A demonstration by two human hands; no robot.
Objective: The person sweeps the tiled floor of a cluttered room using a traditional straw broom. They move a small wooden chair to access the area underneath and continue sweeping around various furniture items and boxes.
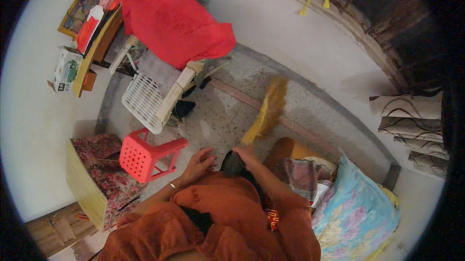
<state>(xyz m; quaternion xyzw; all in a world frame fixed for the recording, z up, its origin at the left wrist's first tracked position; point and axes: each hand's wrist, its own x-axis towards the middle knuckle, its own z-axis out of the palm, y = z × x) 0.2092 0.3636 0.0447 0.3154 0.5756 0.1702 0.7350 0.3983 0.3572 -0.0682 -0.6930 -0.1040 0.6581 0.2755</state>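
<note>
Yellow brush, gripped at its near end by the closed right hand, pointing ahead of that hand over the floor (its bristles are blurred); left hand half open, fingers loosely curled, seemingly empty; red stool near, to its left.

Your right hand grips a yellow broom, bristles blurred, over the speckled floor. Your left hand is half-curled near the red stool. White chair beyond, red cloth over its back. Floral pillow on your right.
</note>
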